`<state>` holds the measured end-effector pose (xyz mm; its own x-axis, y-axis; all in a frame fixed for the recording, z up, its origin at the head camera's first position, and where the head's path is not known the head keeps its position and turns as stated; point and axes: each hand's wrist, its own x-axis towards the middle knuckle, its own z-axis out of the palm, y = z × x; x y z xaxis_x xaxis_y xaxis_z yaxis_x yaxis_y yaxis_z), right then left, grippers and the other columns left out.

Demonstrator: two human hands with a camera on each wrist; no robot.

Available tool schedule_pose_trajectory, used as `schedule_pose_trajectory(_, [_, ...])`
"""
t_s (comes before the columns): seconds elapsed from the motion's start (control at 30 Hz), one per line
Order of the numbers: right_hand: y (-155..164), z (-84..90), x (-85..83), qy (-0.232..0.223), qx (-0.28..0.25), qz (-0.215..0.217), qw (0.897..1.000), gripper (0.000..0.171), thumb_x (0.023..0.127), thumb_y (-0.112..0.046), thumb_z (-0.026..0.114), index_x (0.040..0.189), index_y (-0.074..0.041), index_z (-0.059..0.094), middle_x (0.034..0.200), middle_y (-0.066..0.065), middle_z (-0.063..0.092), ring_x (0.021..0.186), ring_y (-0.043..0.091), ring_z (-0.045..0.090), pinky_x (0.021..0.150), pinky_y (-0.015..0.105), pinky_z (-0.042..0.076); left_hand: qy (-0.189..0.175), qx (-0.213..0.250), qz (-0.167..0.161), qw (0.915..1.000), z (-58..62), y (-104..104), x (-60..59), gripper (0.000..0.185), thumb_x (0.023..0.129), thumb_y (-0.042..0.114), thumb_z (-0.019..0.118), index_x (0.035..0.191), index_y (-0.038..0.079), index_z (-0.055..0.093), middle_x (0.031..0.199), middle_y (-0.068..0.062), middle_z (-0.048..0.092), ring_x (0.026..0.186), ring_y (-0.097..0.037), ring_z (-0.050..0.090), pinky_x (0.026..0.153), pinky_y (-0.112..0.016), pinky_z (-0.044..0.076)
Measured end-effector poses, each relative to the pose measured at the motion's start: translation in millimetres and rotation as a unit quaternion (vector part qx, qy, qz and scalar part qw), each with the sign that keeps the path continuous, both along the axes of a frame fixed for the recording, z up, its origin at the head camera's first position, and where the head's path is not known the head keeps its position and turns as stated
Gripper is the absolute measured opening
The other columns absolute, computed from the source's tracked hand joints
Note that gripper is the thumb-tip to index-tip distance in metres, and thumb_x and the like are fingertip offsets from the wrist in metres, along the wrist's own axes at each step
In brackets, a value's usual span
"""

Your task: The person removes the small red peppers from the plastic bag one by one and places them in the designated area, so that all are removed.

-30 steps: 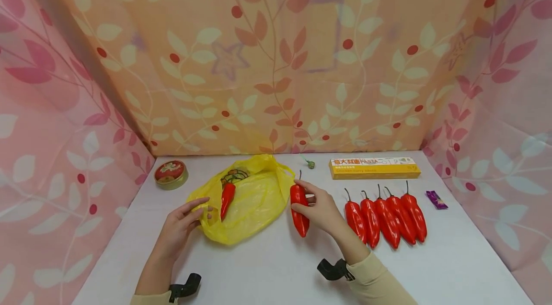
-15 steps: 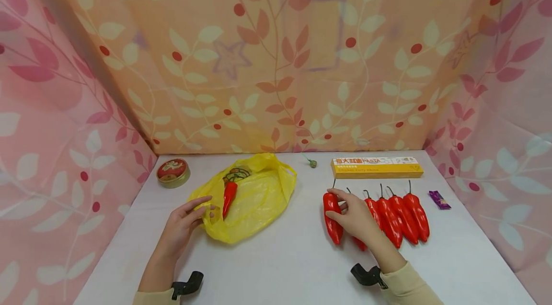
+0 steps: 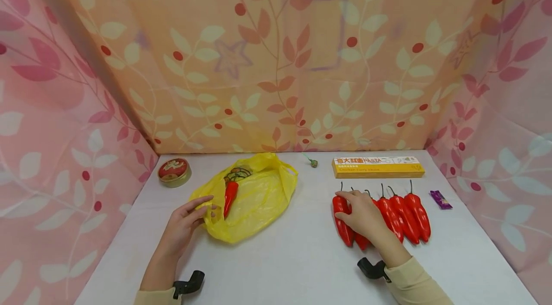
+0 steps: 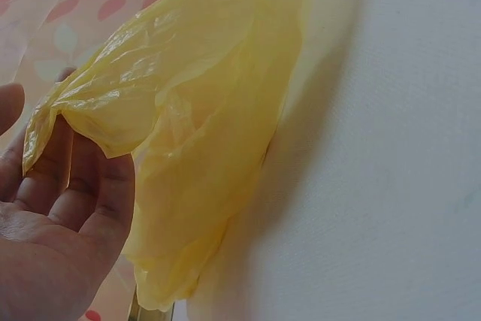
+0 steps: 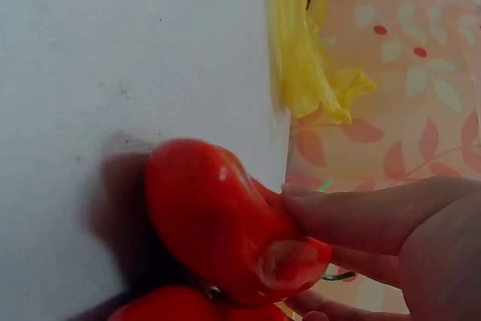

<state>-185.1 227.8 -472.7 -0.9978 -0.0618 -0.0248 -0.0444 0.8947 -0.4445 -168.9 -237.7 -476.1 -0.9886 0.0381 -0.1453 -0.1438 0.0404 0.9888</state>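
Note:
My right hand (image 3: pixel 362 211) grips a red chili pepper (image 3: pixel 343 222) by its stem end, close to the table, with thumb and fingers about it. Part of the right hand hides several similar red peppers (image 3: pixel 403 219) lying side by side to its right. In the right wrist view, the gripped pepper (image 5: pixel 218 216) slants with its rounded tip toward the white table. At the left, my left hand (image 3: pixel 183 223) holds up the near left edge of a yellow plastic bag (image 3: pixel 258 214), thin film draped over its fingers. Inside the bag's mouth shows another red pepper (image 3: pixel 230 195).
A round red-topped tin (image 3: pixel 174 172) stands at the back left. Near the back wall lie a small green sprig (image 3: pixel 313 163) and a yellow pasta box (image 3: pixel 378 168). A purple wrapped candy (image 3: pixel 441 199) is on the far right. Patterned cloth walls enclose three sides.
My right hand has carried the gripped pepper rightward, from beside the bag to the left end of the row of peppers. The left hand stays at the bag.

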Motion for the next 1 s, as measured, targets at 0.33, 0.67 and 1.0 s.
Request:
schedule_pose_trajectory(0.33, [3.3, -1.1, 0.4, 0.005, 0.023, 0.029, 0.999, 0.065, 0.079, -0.032, 0.086, 0.138, -0.016, 0.063, 0.133, 0.019, 0.057, 0.118, 0.036, 0.048, 0.074, 0.05, 0.06, -0.009, -0.003, 0.003, 1.0, -0.5, -0.4, -1.2, 0.046, 0.105, 0.026, 0.056, 0.144, 0.003, 0.053, 0.147, -0.012, 0.048, 0.12, -0.01, 0.059, 0.096, -0.019, 0.051])
schedule_pose_trajectory(0.67, [-7.5, 20.3, -1.5, 0.001, -0.03, 0.039, 0.999, 0.063, 0.083, -0.035, 0.083, 0.14, -0.021, 0.06, 0.138, 0.015, 0.059, 0.124, 0.036, 0.054, 0.088, 0.057, 0.056, -0.006, -0.012, 0.002, 0.9999, -0.8, -0.5, 0.0, 0.046, 0.105, 0.027, 0.055, 0.144, 0.003, 0.052, 0.148, -0.01, 0.046, 0.121, -0.009, 0.057, 0.096, -0.018, 0.051])
schedule_pose_trajectory(1.0, [-38.8, 35.4, -11.2, 0.026, -0.134, 0.06, 0.989, 0.053, 0.085, -0.024, 0.082, 0.135, -0.019, 0.064, 0.124, 0.005, 0.069, 0.106, 0.026, 0.063, 0.081, 0.038, 0.058, -0.001, -0.001, 0.002, 1.0, -0.3, -0.5, -0.6, 0.048, 0.105, 0.027, 0.056, 0.144, 0.001, 0.052, 0.149, -0.012, 0.047, 0.116, -0.009, 0.061, 0.094, -0.019, 0.052])
